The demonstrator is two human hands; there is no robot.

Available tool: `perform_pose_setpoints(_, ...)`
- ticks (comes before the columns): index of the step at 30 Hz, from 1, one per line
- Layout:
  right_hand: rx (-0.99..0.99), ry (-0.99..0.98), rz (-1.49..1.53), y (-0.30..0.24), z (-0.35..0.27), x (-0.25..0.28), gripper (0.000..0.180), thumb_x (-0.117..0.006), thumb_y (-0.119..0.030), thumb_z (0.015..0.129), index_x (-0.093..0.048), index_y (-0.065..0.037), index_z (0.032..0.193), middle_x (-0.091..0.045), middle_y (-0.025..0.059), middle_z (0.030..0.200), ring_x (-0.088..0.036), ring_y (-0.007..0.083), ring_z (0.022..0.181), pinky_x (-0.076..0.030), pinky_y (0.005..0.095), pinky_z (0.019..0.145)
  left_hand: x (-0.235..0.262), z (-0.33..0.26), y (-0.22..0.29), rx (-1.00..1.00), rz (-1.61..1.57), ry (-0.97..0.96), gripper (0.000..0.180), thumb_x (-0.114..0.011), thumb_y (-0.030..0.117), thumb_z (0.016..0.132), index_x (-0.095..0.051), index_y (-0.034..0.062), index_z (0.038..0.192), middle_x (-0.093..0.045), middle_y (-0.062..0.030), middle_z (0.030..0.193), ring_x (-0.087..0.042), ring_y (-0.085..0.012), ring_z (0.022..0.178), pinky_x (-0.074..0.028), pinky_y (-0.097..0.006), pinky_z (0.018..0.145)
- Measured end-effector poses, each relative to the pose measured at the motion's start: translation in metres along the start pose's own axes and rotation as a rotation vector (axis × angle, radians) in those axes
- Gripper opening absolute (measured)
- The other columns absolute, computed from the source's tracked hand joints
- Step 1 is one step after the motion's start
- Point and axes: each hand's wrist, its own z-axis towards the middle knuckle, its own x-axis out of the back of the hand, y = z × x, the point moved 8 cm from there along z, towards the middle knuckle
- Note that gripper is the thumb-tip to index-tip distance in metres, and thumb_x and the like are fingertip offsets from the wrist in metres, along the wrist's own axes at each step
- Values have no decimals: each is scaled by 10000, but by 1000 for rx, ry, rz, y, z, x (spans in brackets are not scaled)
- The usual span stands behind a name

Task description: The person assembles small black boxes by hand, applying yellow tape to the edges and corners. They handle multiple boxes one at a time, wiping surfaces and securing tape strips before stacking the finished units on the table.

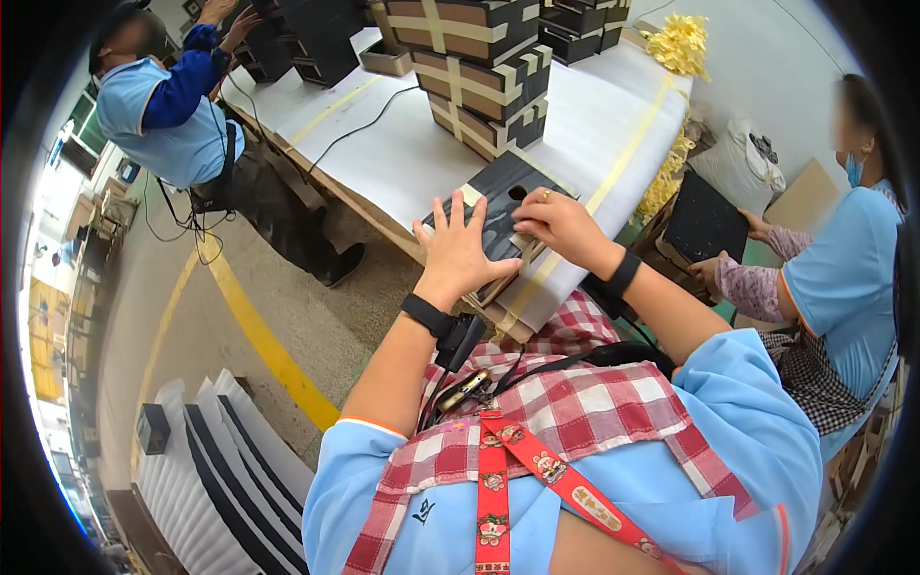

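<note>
A black wooden box with a round hole in its top face lies in front of me at the near edge of the table. My left hand rests on it, palm down, with the fingers spread wide. Close by, my right hand has its fingers curled and pressed together over a strip of pale masking tape at the box's edge. Those fingertips partly cover the tape. Another piece of pale tape shows beyond my left fingertips.
Taped black-and-brown boxes are stacked on the white-covered table. A black cable crosses it. Yellow tape scraps hang at the far right corner. One co-worker stands left; another holds a black panel at right.
</note>
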Motion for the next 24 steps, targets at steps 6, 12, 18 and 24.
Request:
perform_pose_setpoints(6, 246, -66, -394, -20, -14, -9, 78, -620, -80, 729, -623, -69, 806, -603, 47, 872, -567, 220, 799, -443, 319, 737, -1, 1, -2, 26, 18, -39, 1004, -673, 639, 593, -336, 128, 1389, -229, -205, 1446, -197, -441, 1319, -167, -682, 968)
perform_pose_setpoints(12, 190, 15, -183, -21, -23, 5, 104, -637, -58, 744, -607, -64, 844, -610, 52, 908, -565, 238, 808, -438, 331, 731, 1, 1, -1, 2, -26, -6, 977, -687, 583, 577, -372, 100, 1366, -249, -217, 1428, -192, -455, 1314, -152, -693, 972)
perform_pose_setpoints(18, 174, 80, -204, -23, -17, 0, 111, -657, -59, 739, -614, -57, 841, -629, 24, 908, -577, 237, 886, -410, 352, 832, 0, 0, -1, 6, -19, -9, 982, -683, 594, 581, -367, 99, 1368, -246, -214, 1430, -194, -452, 1314, -159, -693, 969)
perform_pose_setpoints(24, 149, 61, -114, -15, -25, -4, 83, -648, -49, 740, -604, -66, 808, -627, 42, 883, -568, 244, 843, -413, 344, 799, 1, 4, -1, -3, -11, -18, 993, -682, 617, 568, -379, 105, 1362, -257, -205, 1431, -209, -448, 1312, -160, -685, 974)
